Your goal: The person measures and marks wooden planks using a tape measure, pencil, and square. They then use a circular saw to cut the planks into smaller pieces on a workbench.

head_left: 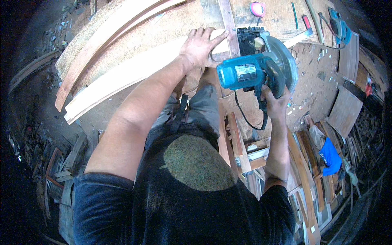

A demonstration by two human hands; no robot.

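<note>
My left hand (198, 47) rests on a pale curved board (122, 77), fingers spread over it, beside a narrow straight wooden strip (226, 18) laid crosswise at the board's right end. My right hand (275, 98) grips the rear handle of a teal circular saw (241, 71), which sits just right of the strip, its black base at the board's end. Whether the blade touches the wood is hidden. A black cord loops below the saw. Another curved plank (77, 77) lies left of the pale board, on a larger rough sheet (81, 49). My legs are beneath.
A pink tape measure (257, 9), a red-handled tool (306, 22) and a second teal tool (339, 26) lie along the top right. Panels (343, 114) lean at the right. A person in blue (330, 155) is at the lower right among stacked timber (302, 192). Scrap wood (73, 163) fills the lower left.
</note>
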